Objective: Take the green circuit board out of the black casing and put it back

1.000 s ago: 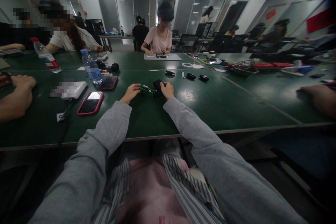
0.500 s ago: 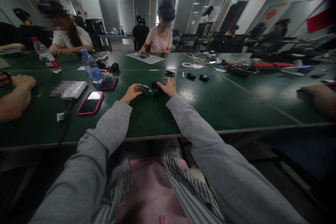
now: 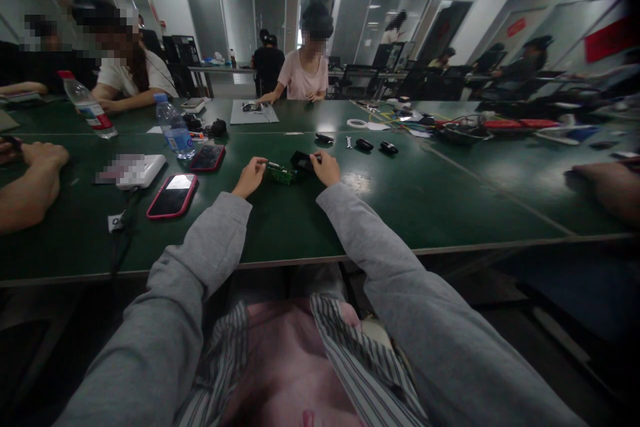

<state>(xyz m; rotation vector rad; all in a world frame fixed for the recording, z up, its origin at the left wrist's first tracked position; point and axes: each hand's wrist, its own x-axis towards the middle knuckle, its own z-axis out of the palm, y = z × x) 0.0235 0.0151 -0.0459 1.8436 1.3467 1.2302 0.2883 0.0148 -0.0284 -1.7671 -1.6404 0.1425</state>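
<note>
Between my hands, over the green table (image 3: pixel 280 233), is a green circuit board (image 3: pixel 281 175) with small parts on it. My left hand (image 3: pixel 251 176) pinches the board's left end between thumb and fingers. In my right hand (image 3: pixel 326 167) is a small black plastic housing (image 3: pixel 301 161), gripped at its right side, with its hollow side showing. The housing sits just above and right of the board; whether the two touch I cannot tell. Beyond my right hand lie several small black parts (image 3: pixel 365 145) and a small white piece (image 3: pixel 349 143).
To the left lie a pink-edged phone (image 3: pixel 173 196), a dark red phone (image 3: pixel 208 158) and a white box (image 3: pixel 145 171). A blue-capped water bottle (image 3: pixel 175 128) stands behind them. Cables and tools (image 3: pixel 450 127) are heaped at the right. Another person's forearm (image 3: pixel 30 190) rests at the left.
The black housing has turned and shows its hollow side, as my right fingers closed on its right edge. My left hand moved slightly left. Across the table, a person's grey mat shifted left.
</note>
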